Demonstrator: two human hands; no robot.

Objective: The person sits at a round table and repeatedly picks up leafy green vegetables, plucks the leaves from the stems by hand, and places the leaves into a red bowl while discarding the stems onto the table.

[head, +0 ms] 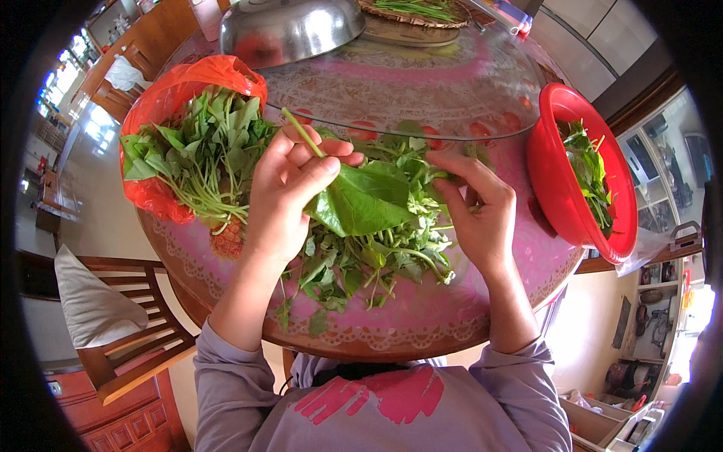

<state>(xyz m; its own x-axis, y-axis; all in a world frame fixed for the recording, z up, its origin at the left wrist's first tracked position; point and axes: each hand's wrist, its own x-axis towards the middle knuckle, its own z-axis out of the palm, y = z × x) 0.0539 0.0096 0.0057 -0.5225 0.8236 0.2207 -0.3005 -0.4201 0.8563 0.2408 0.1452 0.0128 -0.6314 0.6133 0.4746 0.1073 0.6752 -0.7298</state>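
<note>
My left hand (294, 181) pinches the stem of a large green leaf (367, 198) between thumb and fingers; the stem points up to the left. Right of the leaf, my right hand (480, 209) is raised with thumb and forefinger near each other; whether something is between them cannot be told. Below both hands a pile of leafy green stems (350, 271) lies on the table. At the left, a red plastic bag (152, 107) holds a thick bunch of leafy greens (226, 124). A red plastic basin (545, 152) with green leaves (590, 175) in it sits at the right.
The round table (440, 333) has a patterned pink cover and a glass turntable (395, 85). A metal dome lid (294, 28) and a woven tray (418, 17) with thin green stalks stand at the back. A pineapple (227, 240) lies by the bag; a wooden chair (141, 305) is at the left.
</note>
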